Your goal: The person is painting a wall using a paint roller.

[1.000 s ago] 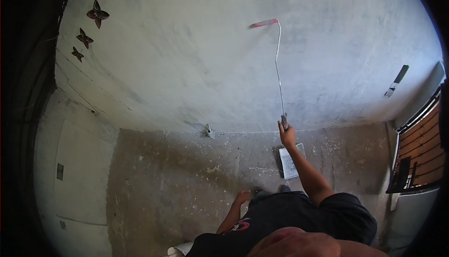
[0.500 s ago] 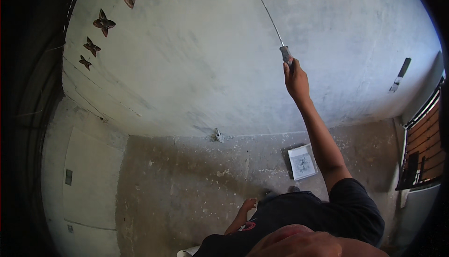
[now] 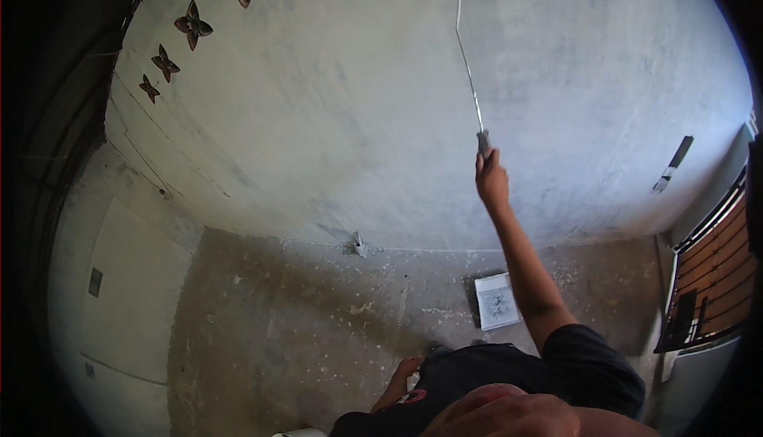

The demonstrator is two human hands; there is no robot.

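My right hand (image 3: pixel 493 182) is wrapped round the grey handle of a paint roller (image 3: pixel 469 71), arm stretched up in front of the wall. The roller's thin bent metal rod runs upward to a reddish, blurred roller head at the top edge, against the pale, patchily coated wall (image 3: pixel 358 111). Low beside my body hangs my left hand (image 3: pixel 408 367). It is small in view and partly hidden by my dark shirt, so its fingers are not clear. On the floor below my right forearm lies a white paint tray (image 3: pixel 497 303) with grey smears inside.
Several star-shaped ornaments (image 3: pixel 193 25) hang at the wall's upper left. A dark strip (image 3: pixel 674 163) is fixed at right, near a barred window (image 3: pixel 711 270). A small whitish object (image 3: pixel 359 244) stands at the wall's foot. Paint specks dot the brown floor (image 3: pixel 318 310).
My right hand sits lower in the picture, and the reddish roller head has come into view at the top. The view has shifted somewhat. My left hand still hangs low.
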